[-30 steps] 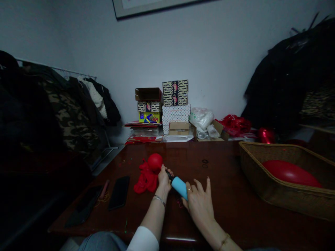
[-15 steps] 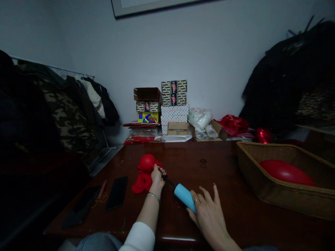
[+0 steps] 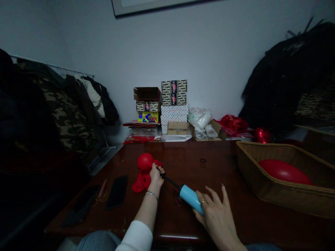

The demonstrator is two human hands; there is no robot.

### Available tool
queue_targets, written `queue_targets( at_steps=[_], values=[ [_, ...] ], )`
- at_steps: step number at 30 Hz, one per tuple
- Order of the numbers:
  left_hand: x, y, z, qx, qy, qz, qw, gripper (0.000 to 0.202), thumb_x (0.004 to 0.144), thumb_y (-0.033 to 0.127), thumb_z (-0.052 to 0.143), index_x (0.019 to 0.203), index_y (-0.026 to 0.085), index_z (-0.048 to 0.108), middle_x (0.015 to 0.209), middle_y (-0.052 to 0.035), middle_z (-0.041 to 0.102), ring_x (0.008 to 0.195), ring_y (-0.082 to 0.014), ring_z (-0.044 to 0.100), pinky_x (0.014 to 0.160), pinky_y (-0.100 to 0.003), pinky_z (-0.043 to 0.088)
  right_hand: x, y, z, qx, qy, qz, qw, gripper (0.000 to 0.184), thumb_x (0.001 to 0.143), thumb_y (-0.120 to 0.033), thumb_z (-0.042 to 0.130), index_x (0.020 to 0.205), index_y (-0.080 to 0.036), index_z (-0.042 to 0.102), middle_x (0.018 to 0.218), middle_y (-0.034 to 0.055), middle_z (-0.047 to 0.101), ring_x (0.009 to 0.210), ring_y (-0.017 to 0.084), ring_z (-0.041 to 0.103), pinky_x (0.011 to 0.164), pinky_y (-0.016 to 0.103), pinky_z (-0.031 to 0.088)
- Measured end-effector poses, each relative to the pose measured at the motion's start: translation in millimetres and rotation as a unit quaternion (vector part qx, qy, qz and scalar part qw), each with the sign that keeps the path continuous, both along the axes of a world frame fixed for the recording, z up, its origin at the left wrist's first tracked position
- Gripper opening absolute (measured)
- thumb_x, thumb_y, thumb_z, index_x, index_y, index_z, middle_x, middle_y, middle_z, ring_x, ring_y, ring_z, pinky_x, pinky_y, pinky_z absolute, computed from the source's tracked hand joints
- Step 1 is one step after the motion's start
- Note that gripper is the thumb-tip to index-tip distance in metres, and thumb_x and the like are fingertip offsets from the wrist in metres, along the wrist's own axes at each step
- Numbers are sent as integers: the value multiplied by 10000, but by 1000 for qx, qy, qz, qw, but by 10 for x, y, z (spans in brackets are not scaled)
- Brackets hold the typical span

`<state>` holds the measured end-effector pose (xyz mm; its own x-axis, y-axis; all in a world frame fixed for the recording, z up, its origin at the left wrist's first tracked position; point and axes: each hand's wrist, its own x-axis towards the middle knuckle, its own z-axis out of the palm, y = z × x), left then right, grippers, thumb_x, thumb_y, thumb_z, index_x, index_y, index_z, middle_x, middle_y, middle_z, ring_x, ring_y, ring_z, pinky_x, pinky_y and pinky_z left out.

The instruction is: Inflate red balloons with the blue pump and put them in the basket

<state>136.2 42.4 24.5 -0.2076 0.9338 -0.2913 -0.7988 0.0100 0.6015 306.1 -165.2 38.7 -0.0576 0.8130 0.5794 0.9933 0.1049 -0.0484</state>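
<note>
A blue balloon pump [image 3: 192,198] slants across the near middle of the table, its black rod leading up to my left hand. My left hand [image 3: 156,174] is closed where the black end of the pump meets a small, partly inflated red balloon [image 3: 144,162]. The balloon's neck is hidden by my fingers. My right hand [image 3: 218,212] grips the blue barrel between thumb and palm side, with several fingers stretched out. Limp red balloons [image 3: 141,183] lie in a pile under and beside the inflated one.
A wicker basket [image 3: 258,190] at the right holds a large red balloon [image 3: 285,171]. Two dark phone-like slabs, one a phone [image 3: 117,192], lie at the left. Black rings [image 3: 203,162] rest mid-table. Stacked boxes [image 3: 174,118] stand behind the table.
My right hand and the blue barrel have moved right and slightly down, away from my left hand, so more black rod shows. The small balloon has shifted slightly left and looks slightly bigger.
</note>
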Motion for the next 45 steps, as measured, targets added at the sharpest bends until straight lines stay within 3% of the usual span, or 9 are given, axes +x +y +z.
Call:
queue_targets(
  at_steps=[7, 15, 21, 29, 34, 45],
  values=[
    [190, -151, -32, -4, 21, -33, 999, 281, 919, 304, 436, 671, 179, 392, 468, 63, 387, 339, -47, 350, 345, -144, 257, -190, 214, 26, -22, -14, -7, 1000, 454, 730, -367, 675, 1135, -173, 606, 996, 88, 689, 1148, 301, 493, 1100, 572, 35],
    [341, -223, -101, -10, 62, -43, 997, 298, 873, 370, 514, 669, 185, 399, 461, 63, 402, 348, -68, 394, 369, -175, 309, -315, 398, 33, -49, -17, -20, 998, 487, 751, -405, 654, 1154, -140, 595, 931, 107, 690, 1143, 307, 496, 1094, 574, 20],
    [276, -171, -107, -5, 46, -34, 998, 290, 900, 332, 476, 664, 182, 399, 453, 70, 388, 329, -50, 353, 345, -159, 271, -295, 314, 31, -60, -9, -13, 998, 504, 741, -421, 655, 1150, -133, 599, 905, 105, 690, 1132, 298, 508, 1101, 559, 25],
    [-8, 8, -11, 3, 26, -10, 1000, 287, 912, 289, 458, 655, 175, 398, 464, 65, 383, 334, -43, 351, 332, -143, 259, -26, -9, -55, -8, 5, 8, 1000, 425, 736, -416, 648, 1097, -194, 623, 918, 59, 701, 1124, 280, 520, 1106, 564, 55],
    [-102, 48, 45, 14, 8, -5, 1000, 292, 885, 315, 513, 656, 178, 397, 472, 75, 360, 328, -39, 334, 325, -139, 264, 100, -167, 21, 1, -18, 32, 999, 419, 753, -402, 612, 1121, -201, 612, 922, 53, 704, 1100, 281, 537, 1097, 585, 59],
    [36, -98, 77, 13, 8, -19, 1000, 302, 914, 325, 460, 658, 175, 399, 466, 60, 388, 342, -42, 351, 338, -140, 260, -54, -34, 114, -24, -14, -10, 1000, 378, 750, -359, 639, 1083, -179, 637, 908, 68, 704, 1130, 291, 520, 1104, 573, 35]
  ],
)
